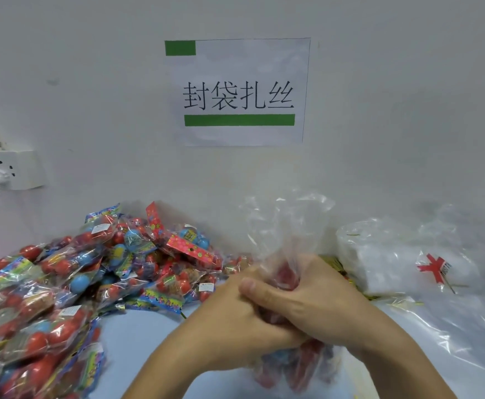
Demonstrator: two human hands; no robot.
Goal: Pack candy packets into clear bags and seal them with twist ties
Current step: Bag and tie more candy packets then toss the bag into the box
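At lower centre of the frame, a clear bag [289, 254] of candy packets is gripped at its neck by the left hand [235, 318] and right hand [313, 300], both curled tightly around it.

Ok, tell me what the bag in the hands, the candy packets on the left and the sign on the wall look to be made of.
Bag: thin clear plastic film, glossy; it crinkles, and the wall shows through it. Both hands bunch its neck.
Candy packets: shiny clear plastic wrap with printed colour strips; highlights glint off them, and round red and blue pieces show inside.
Sign: probably plain matte paper, flat on the wall, printed in black and green.
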